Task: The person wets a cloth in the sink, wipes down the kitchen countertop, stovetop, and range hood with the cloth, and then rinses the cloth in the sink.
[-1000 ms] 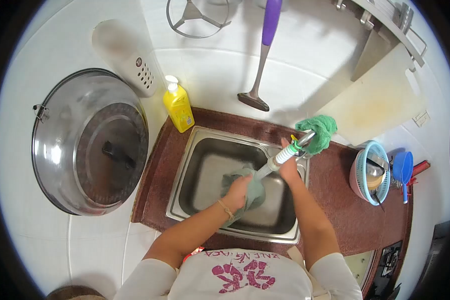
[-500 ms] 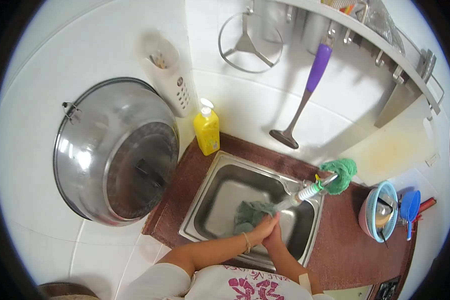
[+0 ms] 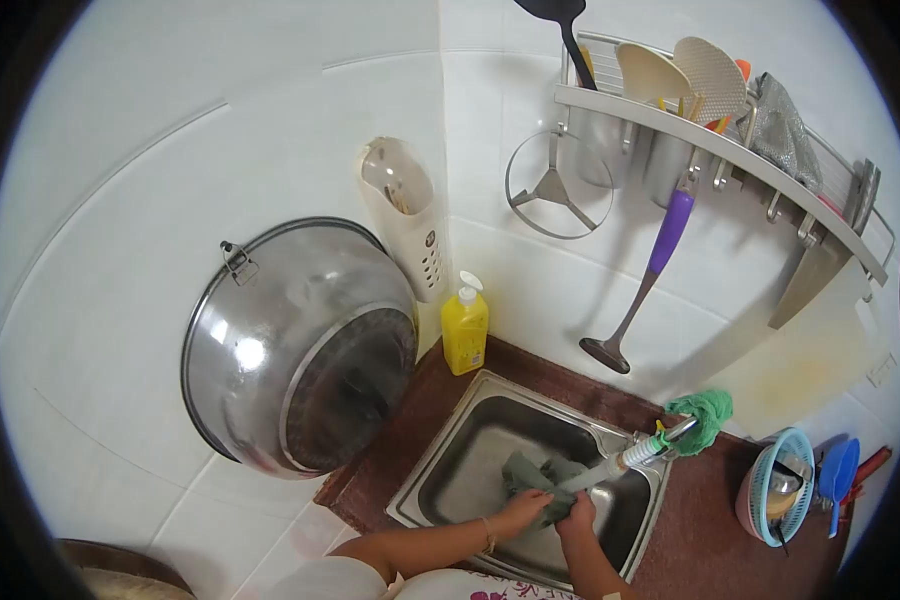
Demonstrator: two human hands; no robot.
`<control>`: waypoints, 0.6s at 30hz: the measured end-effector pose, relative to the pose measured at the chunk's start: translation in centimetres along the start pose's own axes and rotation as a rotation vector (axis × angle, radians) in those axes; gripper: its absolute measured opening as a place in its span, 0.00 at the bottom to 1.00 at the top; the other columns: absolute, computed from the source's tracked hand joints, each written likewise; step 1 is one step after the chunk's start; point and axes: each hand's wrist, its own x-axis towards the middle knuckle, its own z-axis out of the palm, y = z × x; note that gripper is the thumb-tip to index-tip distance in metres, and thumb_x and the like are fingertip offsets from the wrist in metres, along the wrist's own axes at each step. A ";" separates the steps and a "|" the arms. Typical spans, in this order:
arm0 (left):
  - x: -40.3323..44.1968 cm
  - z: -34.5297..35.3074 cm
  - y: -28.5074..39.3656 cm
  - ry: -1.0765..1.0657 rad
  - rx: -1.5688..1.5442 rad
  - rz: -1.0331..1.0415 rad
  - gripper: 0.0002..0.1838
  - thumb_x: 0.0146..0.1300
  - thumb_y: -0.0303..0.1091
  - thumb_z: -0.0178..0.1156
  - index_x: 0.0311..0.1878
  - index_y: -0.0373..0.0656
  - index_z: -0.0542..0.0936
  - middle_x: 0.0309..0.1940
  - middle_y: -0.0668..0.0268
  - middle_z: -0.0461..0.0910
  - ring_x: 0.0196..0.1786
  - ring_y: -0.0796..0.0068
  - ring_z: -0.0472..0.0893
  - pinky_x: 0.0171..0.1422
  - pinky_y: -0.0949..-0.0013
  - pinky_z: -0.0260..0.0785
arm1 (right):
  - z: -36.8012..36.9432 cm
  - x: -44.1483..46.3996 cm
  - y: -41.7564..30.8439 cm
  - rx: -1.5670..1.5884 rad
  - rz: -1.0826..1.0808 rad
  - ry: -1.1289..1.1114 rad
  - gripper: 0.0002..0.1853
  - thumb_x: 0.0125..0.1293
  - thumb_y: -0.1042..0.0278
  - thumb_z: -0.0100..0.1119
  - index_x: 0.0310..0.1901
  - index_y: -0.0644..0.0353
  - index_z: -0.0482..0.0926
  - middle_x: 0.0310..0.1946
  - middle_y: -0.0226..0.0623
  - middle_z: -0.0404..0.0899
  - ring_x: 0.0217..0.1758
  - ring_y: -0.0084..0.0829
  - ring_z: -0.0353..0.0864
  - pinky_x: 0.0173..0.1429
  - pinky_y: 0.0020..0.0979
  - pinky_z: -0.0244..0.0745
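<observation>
Head view: what are the two hands gripping?

Both are on one grey-green cloth (image 3: 538,480), soft, folded and bunched into loose creases. The left hand (image 3: 526,508), with a thin cord bracelet (image 3: 490,537) at the wrist, has its fingers closed on the near part. The right hand (image 3: 576,517) is curled around the cloth's right end, though its fingertips are hidden.

And where is the cloth?

Over the basin of the sink (image 3: 405,507), a brushed-metal rectangle with rounded corners, set into a speckled reddish-brown counter (image 3: 705,530). A ribbed white tube (image 3: 635,455) slants down from the tap toward the cloth; whether its pale lower end touches the fabric, I can't tell.

What textures lie around them?

A fluffy-looking green bundle (image 3: 705,415) hangs at the bend of the tap. Near the sink's back corner stands a glossy yellow pump bottle (image 3: 464,338), upright.

Anything rounder?

Left of the sink, a large shiny metal pot (image 3: 260,335) is tilted to show its dark circular base. Well to the right sits a light-blue plastic basket (image 3: 801,505) with slatted sides, nested in a pink one.
</observation>
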 end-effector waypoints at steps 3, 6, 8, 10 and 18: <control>-1.6 1.0 1.9 0.167 -0.114 -0.007 0.36 0.66 0.60 0.54 0.61 0.34 0.71 0.57 0.57 0.75 0.60 0.67 0.72 0.65 0.68 0.62 | 1.4 -1.6 -0.2 -0.096 -0.054 -0.056 0.19 0.72 0.62 0.46 0.58 0.64 0.71 0.52 0.44 0.76 0.56 0.41 0.77 0.61 0.41 0.71; -0.9 1.8 1.5 0.205 -0.307 -0.070 0.36 0.65 0.62 0.55 0.61 0.39 0.72 0.59 0.58 0.74 0.60 0.66 0.72 0.67 0.66 0.60 | 4.0 -5.3 0.9 -0.517 -0.214 0.018 0.19 0.71 0.63 0.50 0.57 0.66 0.71 0.51 0.42 0.77 0.52 0.37 0.76 0.59 0.38 0.70; 0.3 1.2 1.0 0.189 -0.481 -0.095 0.36 0.64 0.64 0.55 0.61 0.41 0.73 0.59 0.58 0.73 0.61 0.66 0.72 0.68 0.64 0.60 | 3.4 -5.5 2.0 -0.583 -0.262 -0.102 0.19 0.71 0.64 0.51 0.58 0.66 0.70 0.51 0.42 0.76 0.51 0.35 0.76 0.58 0.36 0.70; 0.5 0.1 2.0 0.055 -0.724 -0.374 0.36 0.62 0.66 0.55 0.62 0.46 0.73 0.60 0.59 0.73 0.62 0.64 0.71 0.69 0.61 0.59 | 2.0 -5.5 2.6 -0.651 -0.300 -0.227 0.19 0.71 0.66 0.52 0.59 0.66 0.69 0.50 0.42 0.76 0.50 0.34 0.76 0.57 0.35 0.69; 1.9 2.2 1.3 0.049 -0.678 -0.137 0.27 0.67 0.57 0.55 0.60 0.47 0.74 0.57 0.62 0.76 0.57 0.69 0.74 0.63 0.61 0.66 | 1.5 -3.4 -0.8 -0.183 -0.076 -0.153 0.20 0.74 0.65 0.46 0.63 0.65 0.65 0.56 0.47 0.74 0.57 0.41 0.76 0.62 0.42 0.72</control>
